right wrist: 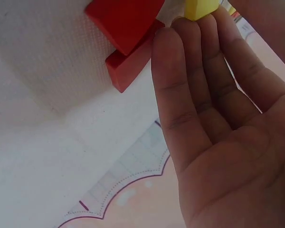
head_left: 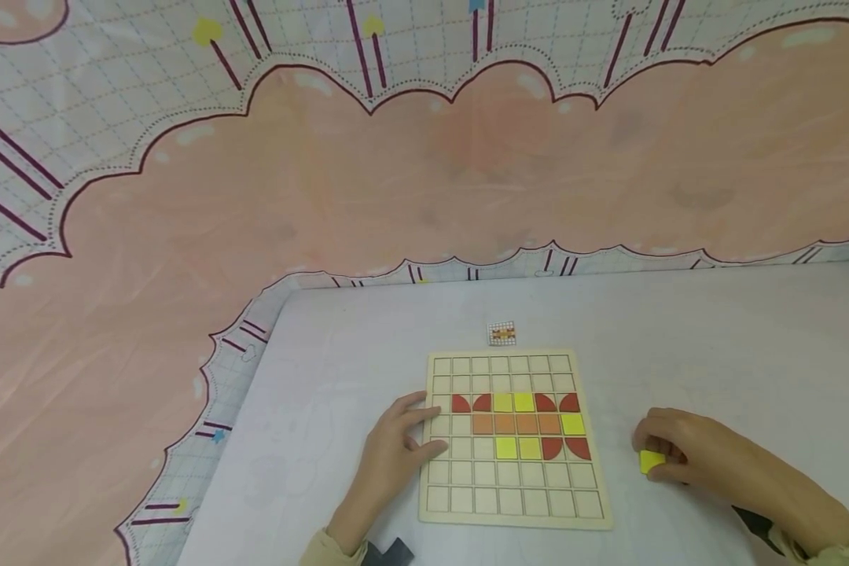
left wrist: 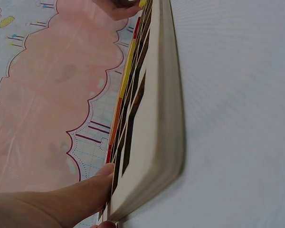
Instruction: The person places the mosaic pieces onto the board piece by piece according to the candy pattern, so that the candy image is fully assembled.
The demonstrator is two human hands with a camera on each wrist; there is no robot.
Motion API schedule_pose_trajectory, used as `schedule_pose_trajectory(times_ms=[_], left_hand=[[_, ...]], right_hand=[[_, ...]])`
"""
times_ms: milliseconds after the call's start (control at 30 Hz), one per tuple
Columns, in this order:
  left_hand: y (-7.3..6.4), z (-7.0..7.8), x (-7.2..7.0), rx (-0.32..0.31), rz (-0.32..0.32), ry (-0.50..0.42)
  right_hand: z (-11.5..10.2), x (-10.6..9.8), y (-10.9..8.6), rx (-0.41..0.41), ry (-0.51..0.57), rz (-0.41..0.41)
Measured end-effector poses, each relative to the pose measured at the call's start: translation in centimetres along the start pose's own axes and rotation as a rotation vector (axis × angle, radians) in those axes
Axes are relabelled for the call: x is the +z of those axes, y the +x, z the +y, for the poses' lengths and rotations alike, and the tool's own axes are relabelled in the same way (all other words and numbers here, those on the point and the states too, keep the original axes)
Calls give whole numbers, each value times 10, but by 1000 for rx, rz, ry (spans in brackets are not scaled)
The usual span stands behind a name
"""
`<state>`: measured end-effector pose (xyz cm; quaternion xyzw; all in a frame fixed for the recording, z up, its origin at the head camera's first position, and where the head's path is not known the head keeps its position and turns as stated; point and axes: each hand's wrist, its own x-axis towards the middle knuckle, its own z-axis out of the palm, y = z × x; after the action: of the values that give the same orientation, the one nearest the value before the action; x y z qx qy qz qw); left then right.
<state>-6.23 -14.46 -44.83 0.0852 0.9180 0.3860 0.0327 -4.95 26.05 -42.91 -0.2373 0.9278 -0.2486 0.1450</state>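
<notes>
My right hand (head_left: 686, 444) pinches a small yellow square block (head_left: 652, 461) to the right of the board. Beside its fingertips in the right wrist view lie two red blocks with curved sides (right wrist: 128, 23), which the hand hides in the head view. My left hand (head_left: 389, 444) touches the left edge of the pale wooden grid board (head_left: 460, 499), thumb and fingers spread apart. In the board's cells sit red quarter-circle pieces (head_left: 578, 449), yellow squares (head_left: 572, 424) and a row of orange squares (head_left: 504, 424).
A small card (head_left: 501, 333) printed with a coloured grid pattern lies just beyond the board's far edge. The white tabletop (head_left: 325, 354) ends at a pink patterned cloth (head_left: 396, 189) behind and to the left.
</notes>
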Motion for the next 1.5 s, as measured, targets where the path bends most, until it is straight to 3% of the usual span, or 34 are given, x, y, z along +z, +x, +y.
schedule_pose_trajectory(times_ms=[167,500,700,933,1500], left_hand=[[0,-1,0,-1,6,6],[0,0,0,17,7,7],[1,0,-1,23,7,12],[1,0,0,19,10,9],[0,1,-1,14,4,7]], right_hand=[[-3,-1,2,48,29,-26],[-7,-8,2,-7,150,-50],[-12,-12,6,-15,128,-38],[-21,-13,14,-84,108,16],[-61,-17,49,-144,50,57]])
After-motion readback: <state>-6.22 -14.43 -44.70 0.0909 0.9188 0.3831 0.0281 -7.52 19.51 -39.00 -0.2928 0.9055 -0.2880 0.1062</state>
